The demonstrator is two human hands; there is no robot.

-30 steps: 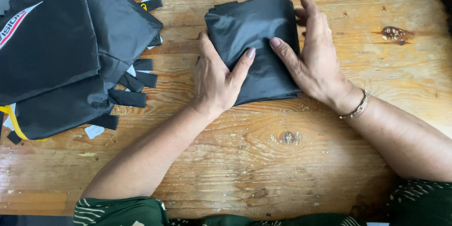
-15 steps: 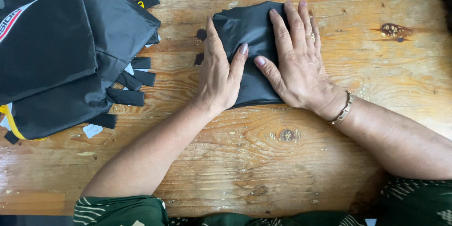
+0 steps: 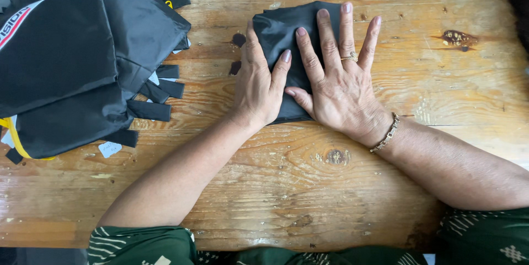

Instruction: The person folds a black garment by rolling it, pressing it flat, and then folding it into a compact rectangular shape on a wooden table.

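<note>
Folded black fabric bundle (image 3: 286, 50) lies on the wooden table (image 3: 386, 199), upper centre. Left hand (image 3: 258, 86) rests flat on its left edge, fingers together, gripping nothing; right hand (image 3: 339, 80) presses flat on top, fingers spread. Pile of black bags (image 3: 77, 61) sits well apart at far left.

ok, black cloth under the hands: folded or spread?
Folded. The black cloth is a compact block on the table, with the left hand and right hand flat on it.
</note>
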